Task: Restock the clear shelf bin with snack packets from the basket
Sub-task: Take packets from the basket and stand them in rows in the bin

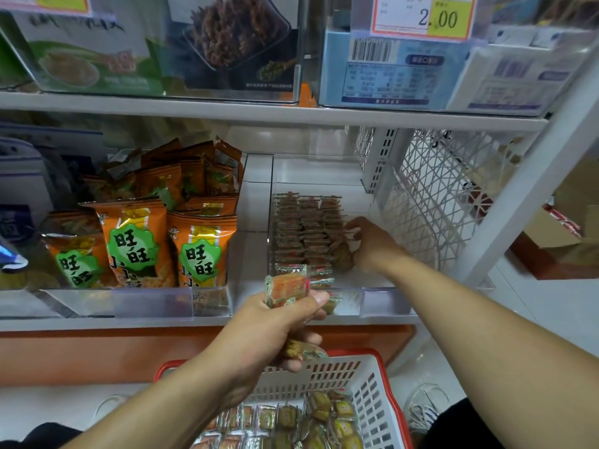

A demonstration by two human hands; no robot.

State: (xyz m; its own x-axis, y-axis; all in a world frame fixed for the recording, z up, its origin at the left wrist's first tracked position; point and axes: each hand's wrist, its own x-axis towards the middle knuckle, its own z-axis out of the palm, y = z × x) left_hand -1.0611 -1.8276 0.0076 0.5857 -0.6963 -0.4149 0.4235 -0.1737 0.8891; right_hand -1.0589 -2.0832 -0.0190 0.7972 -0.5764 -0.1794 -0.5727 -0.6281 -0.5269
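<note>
Head view, looking down at the shelf. The right hand (372, 244) is inside the clear shelf bin (382, 303), grip closed around a dark brownish snack packet (343, 257) and pressing it against the right edge of the rows of packets (304, 231) already standing in there. Those rows fill the left part of the bin; its right part is bare. The left hand (269, 332) hangs in front of the shelf edge, above the basket, grip wrapped tight around a handful of packets (287, 286): an orange one with green trim sticks up above the thumb, and another pokes out beneath the fingers. Down below, the white basket (372, 393) with its red rim sits at the bottom of the frame, and loose snack packets (291, 422) in orange, green and yellow cover its floor. Left of the clear bin, in the neighbouring bin, orange bags (168, 234) with green labels stand upright. Above, a price tag (423, 16) reads 2.00.
</note>
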